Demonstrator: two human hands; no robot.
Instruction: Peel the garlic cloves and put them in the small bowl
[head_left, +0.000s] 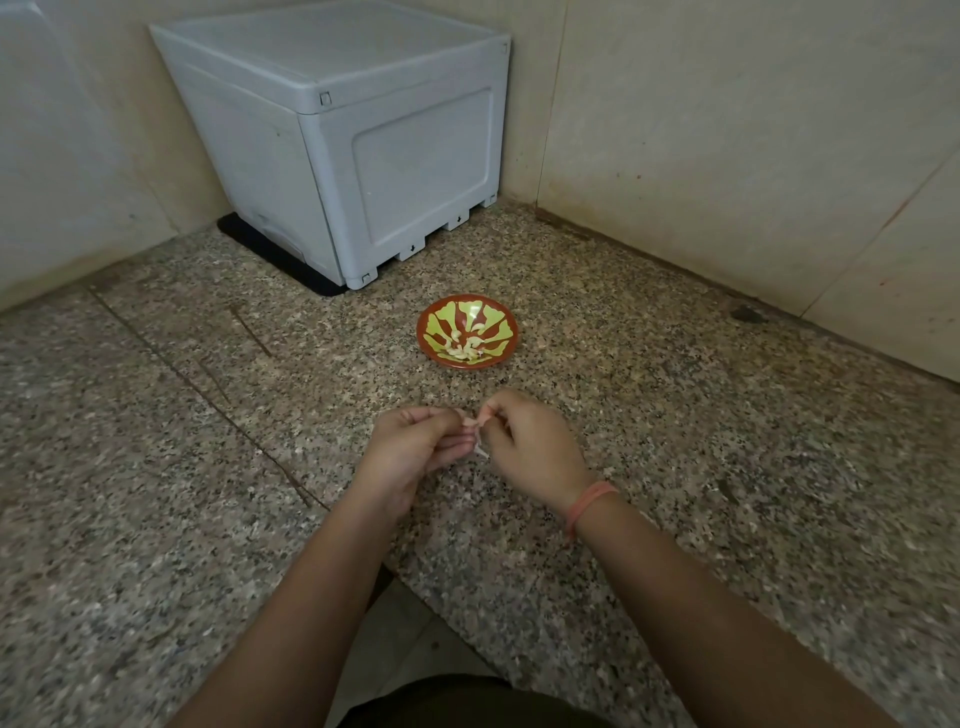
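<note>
Walls (727, 130): pale tiles, meeting in a corner at the back of the table.
Table (675, 415): speckled grey-brown granite, filling most of the view; carries the box, the mat and the bowl; front edge cut at an angle near the bottom of the view.
Box (363, 130): grey plastic, closed top, standing in the back corner, well behind the bowl.
Mat (270, 254): black, flat under the box, showing along its left and front edges.
Floor (395, 639): pale strip seen below the table's front edge, between the forearms.
Bowl (441, 322): small, round, red-brown with yellow-green pattern; upright on the table, in front of the box and just beyond the hands, apart from both.
Left hand (410, 447): raised over the table, palm turned inward, fingers curled, fingertips pinching the garlic clove from the left.
Right hand (530, 447): back facing up, fingers curled, thumb and forefinger pinched on the same clove from the right; fingertips of the two hands almost touching.
Wristband (589, 501): pink, around the right wrist.
Peeled cloves (465, 351): pale, several heaped in the bottom of the bowl, toward its near side.
Garlic clove (471, 422): tiny, pinkish, held between the two hands above the table; mostly hidden by fingertips, so how much skin is left on it cannot be told.
Peel (482, 448): thin whitish strip hanging down below the clove, between the hands.
</note>
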